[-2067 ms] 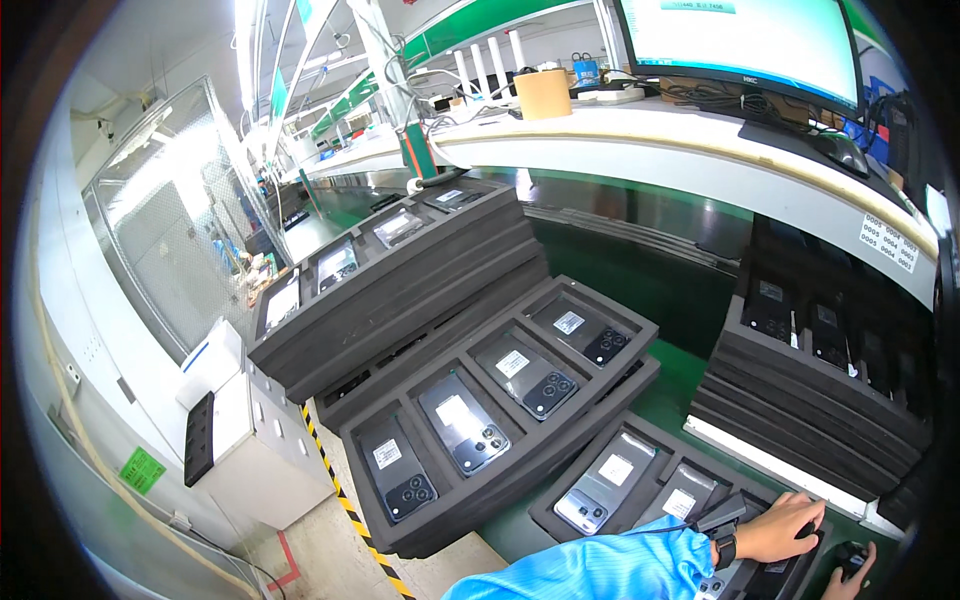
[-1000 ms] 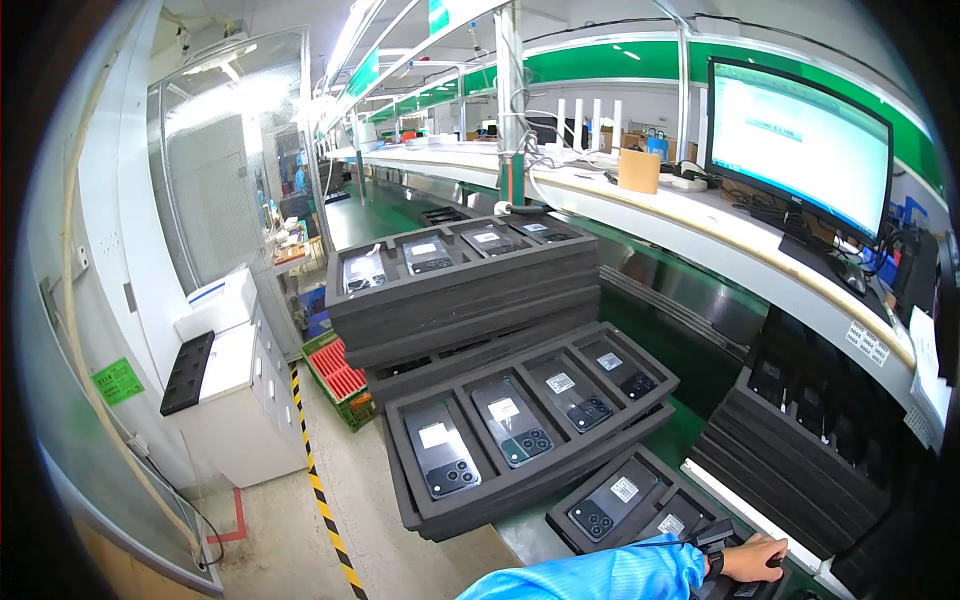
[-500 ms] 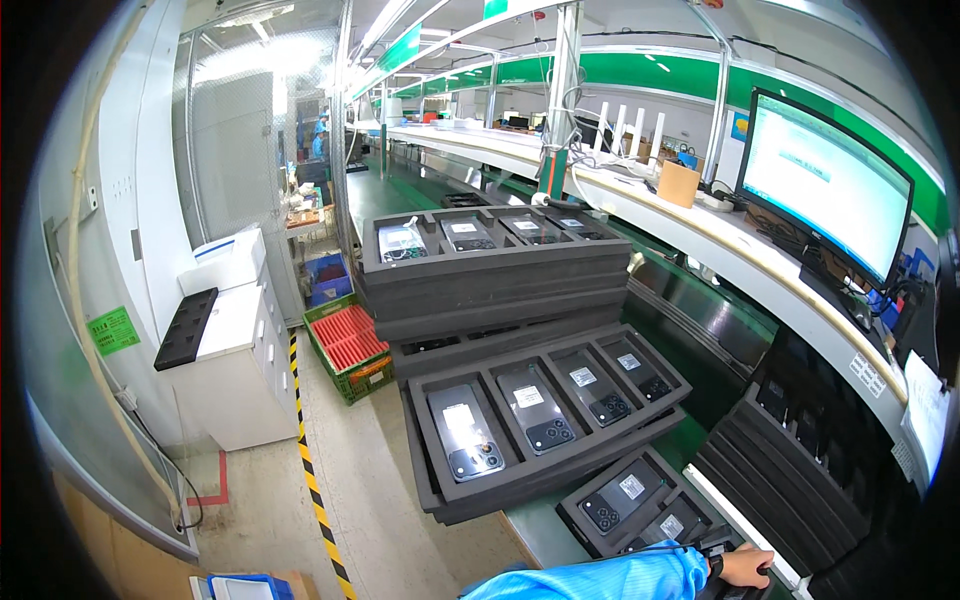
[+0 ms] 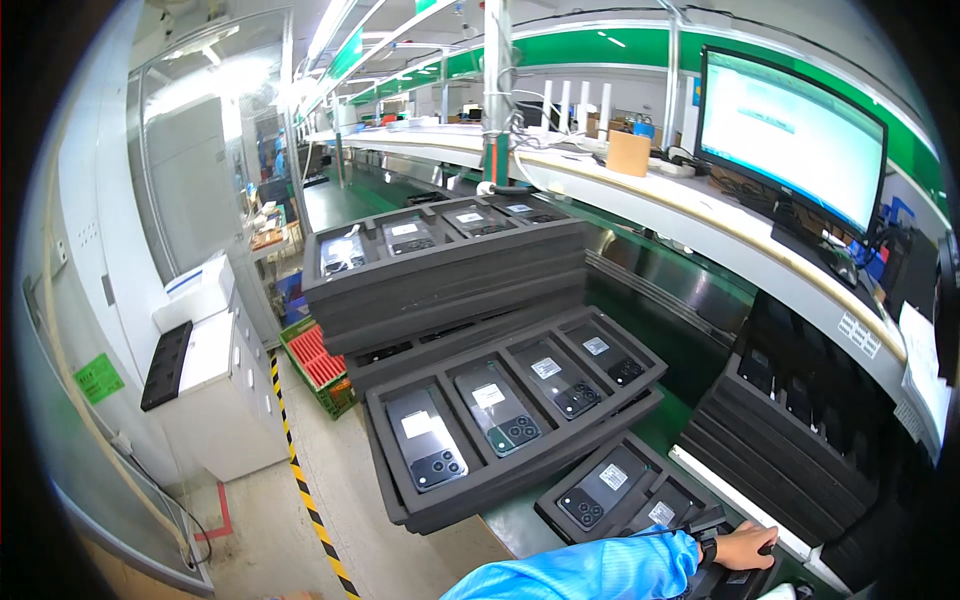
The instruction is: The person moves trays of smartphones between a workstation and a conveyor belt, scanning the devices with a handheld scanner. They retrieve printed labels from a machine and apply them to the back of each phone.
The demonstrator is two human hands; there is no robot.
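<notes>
My left hand (image 4: 745, 548), in a blue sleeve with a black band at the wrist, reaches across the low black foam tray (image 4: 548, 512) at the bottom right. Its fingers are curled around something dark at the tray's right end, too hidden to make out. Two smartphones show in that tray: a labelled one (image 4: 603, 487) camera end toward me, and another (image 4: 665, 508) partly behind my forearm. Left of it stands a taller foam tray (image 4: 450, 505) with a row of labelled phones, such as the nearest phone (image 4: 425, 435). My right hand is out of view.
Behind rises a stack of foam trays (image 4: 440, 295) topped with phones. More stacked trays (image 4: 770, 460) stand at the right, beyond a white bar (image 4: 720, 490). A monitor (image 4: 790, 140) sits on the shelf above. A white cabinet (image 4: 215, 400) and green crate (image 4: 340, 400) stand left.
The view has turned to the right, so the trays, cabinet and monitor sit farther left. My left hand stays at the right end of the low tray, its fingers still curled.
</notes>
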